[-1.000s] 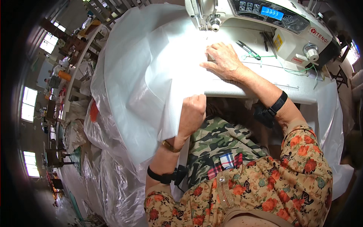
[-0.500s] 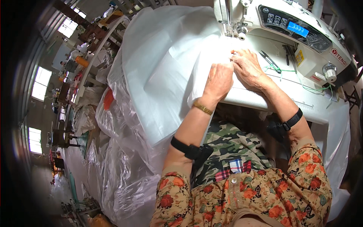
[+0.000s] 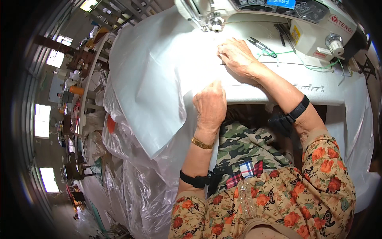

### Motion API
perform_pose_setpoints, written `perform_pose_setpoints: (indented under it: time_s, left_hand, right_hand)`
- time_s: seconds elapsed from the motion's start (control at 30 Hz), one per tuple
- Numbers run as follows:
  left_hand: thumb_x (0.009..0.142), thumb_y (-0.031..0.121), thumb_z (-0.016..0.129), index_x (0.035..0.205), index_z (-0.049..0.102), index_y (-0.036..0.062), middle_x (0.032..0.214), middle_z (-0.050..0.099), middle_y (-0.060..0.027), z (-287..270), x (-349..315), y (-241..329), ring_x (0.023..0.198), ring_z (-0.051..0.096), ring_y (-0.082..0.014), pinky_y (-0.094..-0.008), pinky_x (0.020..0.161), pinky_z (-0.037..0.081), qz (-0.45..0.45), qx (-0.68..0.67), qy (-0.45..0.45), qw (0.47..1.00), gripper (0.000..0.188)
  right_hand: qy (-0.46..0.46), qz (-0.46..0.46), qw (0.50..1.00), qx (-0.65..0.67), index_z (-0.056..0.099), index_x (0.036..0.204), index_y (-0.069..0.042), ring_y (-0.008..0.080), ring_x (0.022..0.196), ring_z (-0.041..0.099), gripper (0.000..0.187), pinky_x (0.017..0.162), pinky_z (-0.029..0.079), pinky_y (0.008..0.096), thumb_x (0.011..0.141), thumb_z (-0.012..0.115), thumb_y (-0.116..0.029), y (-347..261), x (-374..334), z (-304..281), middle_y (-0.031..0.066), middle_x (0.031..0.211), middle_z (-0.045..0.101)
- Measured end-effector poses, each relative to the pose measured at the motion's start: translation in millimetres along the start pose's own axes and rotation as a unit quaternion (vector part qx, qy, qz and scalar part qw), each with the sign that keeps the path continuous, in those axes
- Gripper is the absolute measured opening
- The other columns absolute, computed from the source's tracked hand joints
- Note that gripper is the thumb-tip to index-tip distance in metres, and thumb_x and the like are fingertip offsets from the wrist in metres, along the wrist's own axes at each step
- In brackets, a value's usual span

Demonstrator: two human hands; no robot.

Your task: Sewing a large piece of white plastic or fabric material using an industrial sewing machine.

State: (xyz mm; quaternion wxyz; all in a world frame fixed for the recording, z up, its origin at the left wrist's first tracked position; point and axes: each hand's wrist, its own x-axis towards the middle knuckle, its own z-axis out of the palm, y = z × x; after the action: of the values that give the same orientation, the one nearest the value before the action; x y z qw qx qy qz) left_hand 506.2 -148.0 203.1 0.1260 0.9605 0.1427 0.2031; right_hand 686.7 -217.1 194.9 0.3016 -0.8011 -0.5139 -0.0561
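Note:
A pale, translucent white sheet [image 3: 143, 79] spreads over the left of the sewing table and runs under the lamp glare near the needle. My left hand [image 3: 211, 104] is closed on the sheet's edge at the front of the table, and the gripped part is mostly hidden beneath the fingers. Closer to the needle, my right hand [image 3: 237, 58] pinches the sheet's edge, its fingertips washed out by the bright light. Above both hands is the white sewing machine [image 3: 318, 30], with its presser foot area [image 3: 211, 24] just beyond the right fingers.
Thread snips [image 3: 263, 47] lie right of my right hand, with green thread [image 3: 306, 63] trailing across the table. A dark slim tool [image 3: 281, 35] rests beside the machine's base. Crumpled clear plastic [image 3: 139, 191] heaps at the left, and a cluttered workbench [image 3: 85, 95] stands beyond.
My left hand has drawn away from my right, toward the table's front edge. The right hand stays near the needle. The whole view has shifted, with the machine now higher in it.

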Motion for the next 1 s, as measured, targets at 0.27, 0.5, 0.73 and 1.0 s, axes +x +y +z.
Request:
perform_pose_setpoints:
  time_s: [0.27, 0.5, 0.73, 1.0]
  left_hand:
    - [0.085, 0.008, 0.059, 0.092, 0.067, 0.0008, 0.082, 0.066, -0.0193, 15, 24, -18, 0.076, 0.064, -0.0374, -0.0461, 0.069, 0.05, 0.042, -0.001, 0.026, 0.999, 0.013]
    - [0.084, 0.005, 0.058, 0.078, 0.06, 0.0001, 0.075, 0.064, -0.0207, 23, 56, -25, 0.07, 0.064, -0.0394, -0.0484, 0.066, 0.051, 0.059, -0.001, 0.046, 0.997, 0.008]
    - [0.083, 0.006, 0.06, 0.085, 0.069, 0.0004, 0.076, 0.065, -0.0226, 29, 75, -25, 0.074, 0.065, -0.0403, -0.0484, 0.07, 0.051, 0.031, -0.021, 0.07, 0.997, 0.011]
    - [0.083, 0.008, 0.06, 0.084, 0.07, -0.0001, 0.076, 0.066, -0.0226, 35, 84, -24, 0.074, 0.066, -0.0403, -0.0487, 0.071, 0.052, 0.03, -0.022, 0.075, 0.997, 0.013]
  right_hand:
    - [0.035, 0.007, 0.999, -0.005, 0.064, 0.085, -0.007, 0.029, 0.1, 0.054, 0.01, 0.087, 0.041, 0.0417, 0.086, 0.054, -0.011, -9, -7, 4, 0.009, 0.094, 0.062]
    - [0.066, -0.018, 0.997, -0.035, 0.066, 0.092, -0.007, 0.0276, 0.107, 0.051, 0.014, 0.09, 0.039, 0.0424, 0.088, 0.054, -0.012, -14, -10, 6, 0.0094, 0.099, 0.059]
    - [0.059, -0.001, 0.998, -0.033, 0.066, 0.094, -0.004, 0.0308, 0.111, 0.054, 0.016, 0.094, 0.04, 0.0443, 0.088, 0.055, -0.014, -20, -8, 3, 0.0131, 0.108, 0.061]
    - [0.073, -0.009, 0.996, -0.052, 0.062, 0.093, -0.007, 0.0289, 0.105, 0.053, 0.01, 0.089, 0.04, 0.0428, 0.088, 0.058, -0.014, -14, -5, 8, 0.0096, 0.101, 0.059]
